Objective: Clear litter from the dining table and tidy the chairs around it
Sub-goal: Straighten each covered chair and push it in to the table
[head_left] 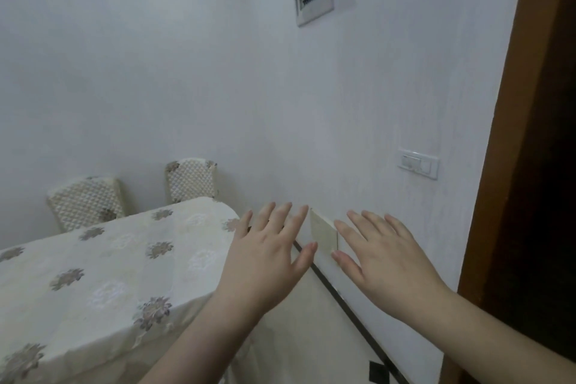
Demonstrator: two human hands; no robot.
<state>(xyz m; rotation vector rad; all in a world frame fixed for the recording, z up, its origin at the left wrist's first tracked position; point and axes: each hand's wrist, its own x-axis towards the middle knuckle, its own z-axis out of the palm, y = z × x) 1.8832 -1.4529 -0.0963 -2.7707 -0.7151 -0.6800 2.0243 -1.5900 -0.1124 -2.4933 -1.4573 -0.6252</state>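
Both hands are out in front with nothing in them, fingers straight and spread, palms facing away. The left hand [268, 246] hangs over the near corner of the dining table [93, 274]; the right hand [380, 256] reaches toward the wall [343, 103], beside the door frame [505, 165].

From where I stand, the risk is a wasted step. No litter shows on the flowered cloth within sight, so reaching down here may find nothing, and the near end of the table is out of view. A careless sweep with the left hand could also snag the cloth and drag it askew.

Two chairs [190, 181] stand at the far side, against the far wall. One looks angled, so they may want straightening, though their seats are hidden.
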